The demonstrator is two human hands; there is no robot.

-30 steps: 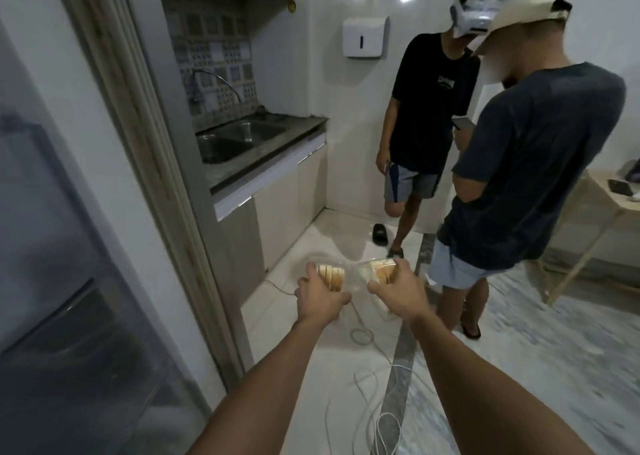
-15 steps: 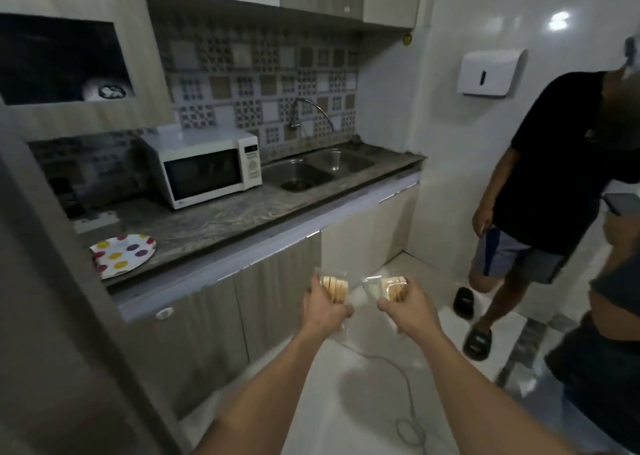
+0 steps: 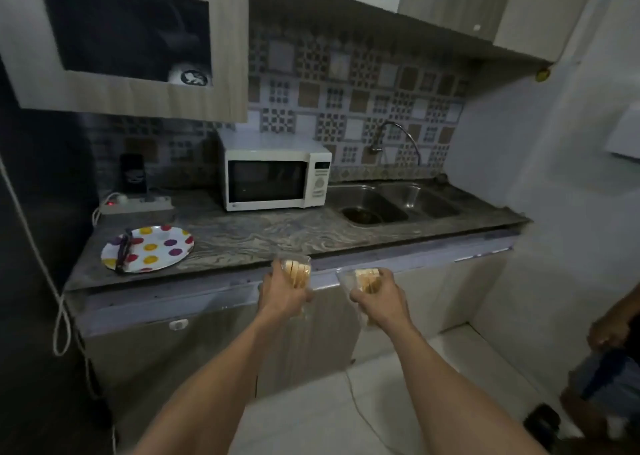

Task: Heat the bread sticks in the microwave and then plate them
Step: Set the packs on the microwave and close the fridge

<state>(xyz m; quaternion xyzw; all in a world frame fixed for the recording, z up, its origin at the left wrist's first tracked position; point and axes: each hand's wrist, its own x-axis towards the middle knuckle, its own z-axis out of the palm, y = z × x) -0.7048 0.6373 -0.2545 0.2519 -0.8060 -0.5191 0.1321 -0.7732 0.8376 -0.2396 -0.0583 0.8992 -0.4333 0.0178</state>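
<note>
The table point(image 3: 263, 236) swings closer; left hand point(image 3: 282, 293) and right hand point(image 3: 379, 297) each grip packed bread sticks point(image 3: 297, 273), with the shut microwave point(image 3: 275, 176) ahead.

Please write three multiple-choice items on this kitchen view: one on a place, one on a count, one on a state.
1. Where is the spotted plate?
A. in the sink
B. on the counter, left of the microwave
C. on the floor

2. How many hands hold a clear pack of bread sticks?
A. none
B. one
C. two

3. The microwave door is
A. shut
B. wide open
C. missing

Key: 1 B, it lies near the counter's left end; 2 C, the left hand and right hand each grip a pack; 3 A, the door sits flush.
</note>
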